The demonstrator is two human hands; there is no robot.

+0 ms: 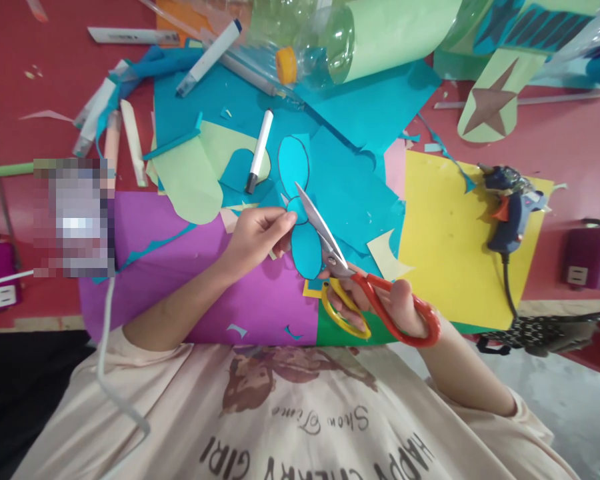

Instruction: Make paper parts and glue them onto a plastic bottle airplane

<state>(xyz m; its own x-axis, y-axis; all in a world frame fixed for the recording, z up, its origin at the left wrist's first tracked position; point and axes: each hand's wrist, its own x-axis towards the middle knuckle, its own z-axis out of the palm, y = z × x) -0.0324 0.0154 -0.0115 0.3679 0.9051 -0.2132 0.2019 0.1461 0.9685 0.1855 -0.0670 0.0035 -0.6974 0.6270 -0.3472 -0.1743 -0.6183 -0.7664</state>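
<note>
My left hand (pixel 260 237) pinches a blue paper cutout (pixel 307 251) between thumb and fingers. The cutout has rounded, dark-outlined lobes joined at a small round middle. In my right hand (pixel 397 310) are scissors (pixel 325 233) with one red and one yellow handle loop. Their blades are parted around the cutout near its middle, close to my left fingertips. One blade lies over the paper and the tip of the other shows just left of it. A capped white marker (pixel 260 150) with a black end lies beyond my left hand.
Blue sheets (pixel 350 173), a purple sheet (pixel 170 267) and a yellow sheet (pixel 440 233) cover the red table. A glue gun (pixel 513 217) rests at right. Plastic bottles (pixel 340 50), several markers (pixel 210 57) and paper scraps lie at the back. A blurred device (pixel 80 220) with a cable is at left.
</note>
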